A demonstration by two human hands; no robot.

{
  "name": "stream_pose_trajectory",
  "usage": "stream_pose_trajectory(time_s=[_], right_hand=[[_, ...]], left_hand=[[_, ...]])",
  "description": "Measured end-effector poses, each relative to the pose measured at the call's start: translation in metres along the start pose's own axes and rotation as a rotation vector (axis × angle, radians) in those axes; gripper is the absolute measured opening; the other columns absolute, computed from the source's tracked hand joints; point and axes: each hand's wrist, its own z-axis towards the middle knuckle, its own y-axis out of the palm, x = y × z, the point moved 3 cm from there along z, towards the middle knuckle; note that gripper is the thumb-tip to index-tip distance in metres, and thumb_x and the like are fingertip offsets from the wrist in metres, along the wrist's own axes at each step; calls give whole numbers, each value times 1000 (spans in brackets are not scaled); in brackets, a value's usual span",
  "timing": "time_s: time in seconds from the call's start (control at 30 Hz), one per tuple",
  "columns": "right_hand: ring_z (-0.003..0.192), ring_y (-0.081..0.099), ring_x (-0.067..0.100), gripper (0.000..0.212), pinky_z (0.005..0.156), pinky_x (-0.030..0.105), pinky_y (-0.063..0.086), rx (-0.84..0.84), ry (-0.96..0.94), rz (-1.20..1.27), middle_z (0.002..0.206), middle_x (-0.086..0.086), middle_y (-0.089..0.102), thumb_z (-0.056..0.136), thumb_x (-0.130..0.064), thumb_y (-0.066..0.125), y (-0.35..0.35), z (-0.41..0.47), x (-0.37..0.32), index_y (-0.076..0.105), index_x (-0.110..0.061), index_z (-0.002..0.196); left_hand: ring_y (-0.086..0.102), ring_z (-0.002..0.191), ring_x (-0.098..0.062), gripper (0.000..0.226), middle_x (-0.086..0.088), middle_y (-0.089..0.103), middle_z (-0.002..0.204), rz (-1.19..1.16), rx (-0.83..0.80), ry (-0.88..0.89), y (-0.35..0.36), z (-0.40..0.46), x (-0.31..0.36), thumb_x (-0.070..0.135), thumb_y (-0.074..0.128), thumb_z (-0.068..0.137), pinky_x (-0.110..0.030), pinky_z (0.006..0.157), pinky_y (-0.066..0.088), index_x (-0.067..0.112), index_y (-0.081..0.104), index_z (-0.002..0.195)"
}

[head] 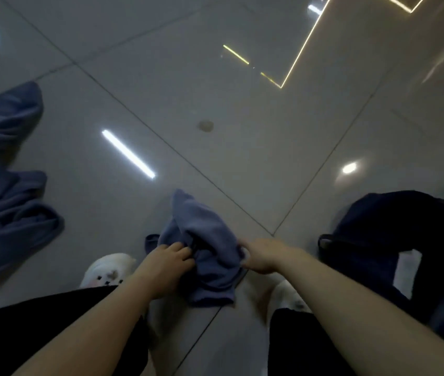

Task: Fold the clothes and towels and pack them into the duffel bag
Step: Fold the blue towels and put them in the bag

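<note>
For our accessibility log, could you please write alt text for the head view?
Both hands, left hand and right hand, grip a bunched blue towel above a glossy tiled floor. More blue cloth lies left; a dark duffel bag sits right.

floor: glossy grey tiles [242, 109] | brownish spot [205, 125] | white slippers [108, 270] | black trousers [53, 329]

Dim feed here, soft all over. I'm getting glare streaks off the glossy floor [215, 77], ceiling strips mirrored white and yellow. Edges bend and smear; the bag [378, 240] reads nearly black.
</note>
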Motion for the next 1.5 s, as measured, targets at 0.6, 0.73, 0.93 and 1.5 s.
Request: stream_pose_trajectory(time_s=[0.6, 0.73, 0.93, 1.5], right_hand=[[99, 59, 27, 23, 79, 35, 44, 449, -160, 424, 103, 15, 64, 95, -26, 54, -44, -99, -32, 64, -8, 105], [87, 56, 28, 11, 80, 43, 48, 714, -237, 744, 92, 16, 61, 92, -20, 58, -77, -158, -36, 61, -11, 86], [88, 57, 21, 12, 72, 30, 50, 826, -409, 817, 99, 11, 57, 92, -19, 61, -107, -254, -51, 58, -11, 101], [93, 64, 17, 14, 75, 23, 48, 698, -412, 613, 99, 4, 67, 92, -27, 61, -159, -311, -17, 64, -18, 102]], left_hand=[[57, 101, -32, 24, -16, 62, 113, -446, 441, -252, -167, -29, 27, 26, 47, 98, -34, 75, 39, 11, 52, 116], [57, 100, -30, 42, -12, 62, 111, -382, 517, -188, -222, -76, 39, 33, 65, 88, -32, 74, 36, 14, 49, 121], [56, 103, -29, 36, -11, 61, 114, -235, 522, -183, -283, -131, 58, 31, 57, 93, -30, 74, 32, 19, 46, 125], [48, 77, -20, 24, -5, 53, 89, -315, 393, 9, -354, -114, 74, 29, 47, 99, -27, 60, 30, 14, 42, 117]])
